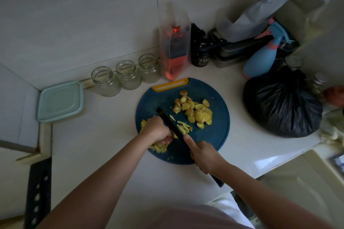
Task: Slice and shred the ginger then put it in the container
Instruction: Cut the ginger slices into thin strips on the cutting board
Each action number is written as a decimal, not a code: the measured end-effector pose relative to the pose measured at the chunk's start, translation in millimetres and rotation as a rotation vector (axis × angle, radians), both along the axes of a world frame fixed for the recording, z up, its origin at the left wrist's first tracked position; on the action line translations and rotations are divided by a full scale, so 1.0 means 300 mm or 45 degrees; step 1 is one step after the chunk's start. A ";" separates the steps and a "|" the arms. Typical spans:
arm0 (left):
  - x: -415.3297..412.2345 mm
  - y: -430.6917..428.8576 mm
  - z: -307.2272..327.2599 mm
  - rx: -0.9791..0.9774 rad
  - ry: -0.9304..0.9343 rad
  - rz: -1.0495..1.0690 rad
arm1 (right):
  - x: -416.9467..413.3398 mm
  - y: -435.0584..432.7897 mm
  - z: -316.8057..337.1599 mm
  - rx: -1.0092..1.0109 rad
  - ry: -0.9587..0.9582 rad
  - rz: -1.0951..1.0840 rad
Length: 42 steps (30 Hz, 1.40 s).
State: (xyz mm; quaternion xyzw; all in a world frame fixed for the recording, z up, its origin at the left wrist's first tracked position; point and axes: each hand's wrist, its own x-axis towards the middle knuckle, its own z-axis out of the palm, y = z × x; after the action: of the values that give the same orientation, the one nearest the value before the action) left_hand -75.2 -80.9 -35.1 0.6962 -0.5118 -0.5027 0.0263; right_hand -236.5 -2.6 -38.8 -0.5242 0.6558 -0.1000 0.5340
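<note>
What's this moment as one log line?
right hand grips knife | left hand holds ginger | slices waiting on board

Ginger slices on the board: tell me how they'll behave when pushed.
The ginger slices lie in a loose, overlapping pile, so they would probably scatter rather than move together. They look thin and small, so likely light.

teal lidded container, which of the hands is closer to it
Left. The left hand holds ginger at the left edge of the cutting board, right of the container; the right hand grips the knife farther right.
</note>
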 end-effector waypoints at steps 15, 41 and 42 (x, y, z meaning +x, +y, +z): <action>0.006 -0.015 -0.017 0.007 0.063 -0.019 | 0.065 -0.005 0.062 0.029 0.206 0.116; -0.005 -0.010 -0.013 0.102 0.062 0.073 | 0.061 -0.002 0.004 0.199 -0.213 -0.328; -0.006 -0.012 -0.010 0.109 0.062 0.070 | 0.058 0.007 0.003 0.177 -0.202 -0.312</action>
State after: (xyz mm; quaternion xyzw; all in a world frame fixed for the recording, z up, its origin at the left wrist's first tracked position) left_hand -76.9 -84.5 -38.2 0.6980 -0.4699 -0.5399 0.0226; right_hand -219.2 -0.6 -38.0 -0.3927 0.6760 -0.1598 0.6028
